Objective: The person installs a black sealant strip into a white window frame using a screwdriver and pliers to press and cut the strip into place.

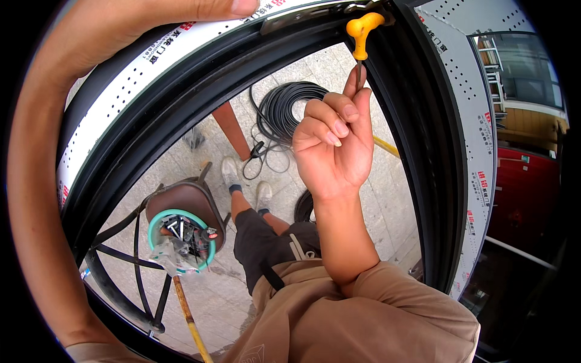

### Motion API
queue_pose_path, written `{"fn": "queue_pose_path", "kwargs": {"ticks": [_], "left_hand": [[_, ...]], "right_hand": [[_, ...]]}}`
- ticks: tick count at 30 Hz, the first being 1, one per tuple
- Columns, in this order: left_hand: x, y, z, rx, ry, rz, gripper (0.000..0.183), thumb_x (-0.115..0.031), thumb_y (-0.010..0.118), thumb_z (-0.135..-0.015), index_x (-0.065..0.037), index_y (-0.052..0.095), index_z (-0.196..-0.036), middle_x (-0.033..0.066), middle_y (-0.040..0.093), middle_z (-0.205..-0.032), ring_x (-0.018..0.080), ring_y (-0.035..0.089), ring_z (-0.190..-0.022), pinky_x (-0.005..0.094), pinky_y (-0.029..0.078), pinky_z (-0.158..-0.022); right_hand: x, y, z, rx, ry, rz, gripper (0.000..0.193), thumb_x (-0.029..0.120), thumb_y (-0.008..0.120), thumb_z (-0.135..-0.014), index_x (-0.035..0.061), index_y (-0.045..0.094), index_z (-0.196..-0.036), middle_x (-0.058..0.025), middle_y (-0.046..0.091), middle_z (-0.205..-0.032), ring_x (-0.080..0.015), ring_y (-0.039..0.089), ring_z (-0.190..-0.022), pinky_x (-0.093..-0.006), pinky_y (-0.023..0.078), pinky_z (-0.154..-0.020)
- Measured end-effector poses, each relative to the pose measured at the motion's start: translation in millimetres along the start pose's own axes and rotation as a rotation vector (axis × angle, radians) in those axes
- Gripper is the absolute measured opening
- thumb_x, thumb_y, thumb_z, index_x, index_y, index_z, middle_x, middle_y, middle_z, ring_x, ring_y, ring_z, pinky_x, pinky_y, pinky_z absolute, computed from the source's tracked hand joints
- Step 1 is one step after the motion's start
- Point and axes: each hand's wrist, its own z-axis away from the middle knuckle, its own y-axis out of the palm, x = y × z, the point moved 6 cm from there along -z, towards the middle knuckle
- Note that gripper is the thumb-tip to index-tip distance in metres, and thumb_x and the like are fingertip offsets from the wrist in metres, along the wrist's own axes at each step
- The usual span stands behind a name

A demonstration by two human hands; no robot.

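Observation:
Thumb and index finger of my right hand point(336, 142) pinch the thin metal shaft of a yellow T-handle driver point(363, 33). Its handle points up, close to the upper right corner of a black window frame point(175, 78). The driver's tip is hidden by my fingers. The other fingers of that hand curl toward the palm. At the top left, my left hand point(175, 11) is on the frame's white film-covered edge, with one digit along it. Its remaining fingers are out of the picture. A metal hardware strip point(296, 19) runs along the frame's upper inner side.
Through the frame show a brown chair point(196, 193) bearing a teal bucket point(212, 251) of small hardware and plastic bags, a coil of black cable point(281, 109), a yellow-brown pole point(187, 314) and paved floor point(387, 199). A red panel point(526, 187) stands at the right.

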Motion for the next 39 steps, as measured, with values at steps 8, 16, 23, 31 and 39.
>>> {"fn": "queue_pose_path", "kwargs": {"ticks": [8,16,23,31,39], "left_hand": [[-11.7,2.5,-0.4,0.001,-0.014,-0.018,0.049,-0.026,0.102,-0.089,-0.003,0.062,-0.104,0.0074,0.071,-0.093,0.0139,0.069,-0.078,0.0311,0.054,-0.069],[-18.6,-0.8,-0.8,0.002,-0.048,-0.05,0.049,-0.027,0.102,-0.089,-0.002,0.062,-0.104,0.0069,0.071,-0.092,0.0137,0.069,-0.077,0.031,0.054,-0.068],[-24.1,2.0,-2.4,0.02,-0.101,-0.049,0.049,-0.027,0.102,-0.089,-0.002,0.062,-0.104,0.0064,0.071,-0.091,0.0135,0.068,-0.076,0.031,0.054,-0.068],[-23.4,0.6,4.5,-0.06,-0.049,-0.147,0.051,-0.033,0.101,-0.089,0.001,0.067,-0.108,0.004,0.067,-0.084,0.0135,0.067,-0.074,0.0314,0.052,-0.067],[-33.1,5.1,2.9,-0.101,-0.051,-0.231,0.054,-0.038,0.101,-0.088,0.001,0.069,-0.109,0.0032,0.067,-0.084,0.0136,0.065,-0.078,0.0317,0.05,-0.069]], "right_hand": [[26.5,40.3,37.9,0.087,-0.163,0.604,0.062,0.043,0.034,-0.128,0.0107,0.029,-0.181,-0.0034,0.073,-0.112,-0.0101,0.057,-0.076,-0.0255,0.048,-0.064],[25.5,86.5,43.1,0.215,-0.387,1.062,0.066,0.034,0.04,-0.127,-0.0098,0.027,-0.175,-0.0217,0.072,-0.134,-0.0146,0.065,-0.085,-0.0301,0.057,-0.07],[32.5,83.0,37.2,0.183,-0.409,1.121,0.068,0.031,0.048,-0.125,-0.0117,0.026,-0.174,-0.0253,0.073,-0.13,-0.018,0.07,-0.087,-0.0327,0.063,-0.074],[38.1,86.9,37.8,0.184,-0.445,1.261,0.068,0.033,0.046,-0.126,-0.0147,0.03,-0.172,-0.0242,0.075,-0.125,-0.0162,0.07,-0.087,-0.0302,0.062,-0.075],[42.4,76.9,36.1,0.193,-0.384,1.102,0.065,0.04,0.038,-0.128,-0.0089,0.039,-0.17,-0.0171,0.076,-0.13,-0.0139,0.067,-0.085,-0.0281,0.057,-0.072]]}}
